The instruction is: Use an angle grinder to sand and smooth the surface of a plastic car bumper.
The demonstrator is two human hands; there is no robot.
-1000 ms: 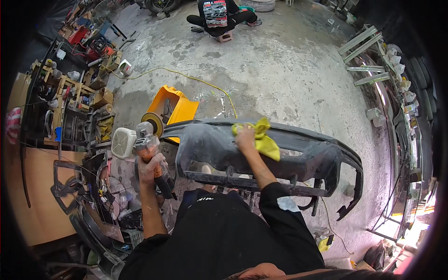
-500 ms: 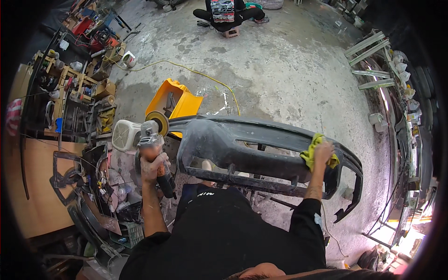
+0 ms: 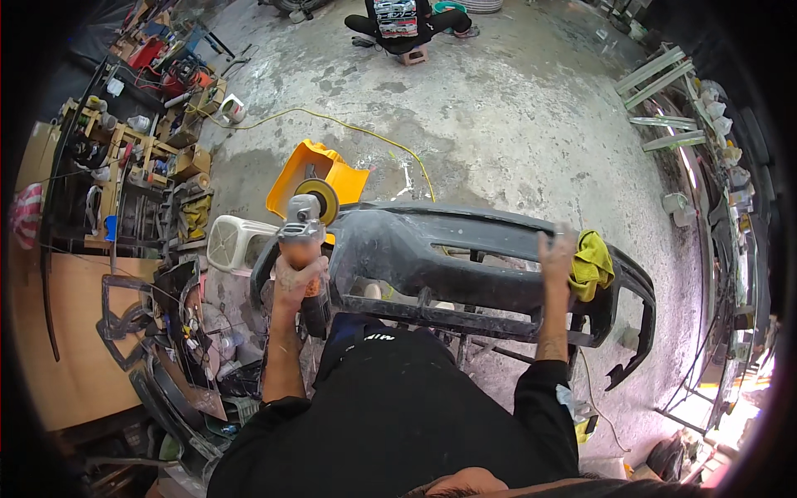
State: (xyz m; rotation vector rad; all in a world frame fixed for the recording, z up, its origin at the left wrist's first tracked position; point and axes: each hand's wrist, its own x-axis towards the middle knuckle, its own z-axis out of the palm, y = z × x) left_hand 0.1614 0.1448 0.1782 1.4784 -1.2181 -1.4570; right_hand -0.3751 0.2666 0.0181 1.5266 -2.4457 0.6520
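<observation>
Gripping an angle grinder [image 3: 301, 236] by its body in the left hand [image 3: 295, 282], with fingers wrapped around it, over the left end of a black bumper [image 3: 390, 249]. Pointing the grinder's disc [image 3: 328, 197] away from the black-shirted torso [image 3: 390, 398], with the tool's long axis running from the bumper's near side toward its far edge. Holding the right hand [image 3: 556, 253] over the right-hand part of the bumper, with fingers loosely parted and nothing visible in the grasp; too blurred to tell whether touching the surface. Just right of that wrist, draped over the bumper crosswise to its length: a yellow-green cloth [image 3: 591, 270]. Facing the bumper broadside, with its long axis running left to right before the torso and its right end curving nearer. Left of the bumper, a white plastic item [image 3: 241, 241]; beyond its left end, an orange-yellow container [image 3: 290, 178]. Farther beyond the bumper, a yellow hose [image 3: 357, 123] on the concrete floor [image 3: 515, 124], then another seated person [image 3: 398, 21].
</observation>
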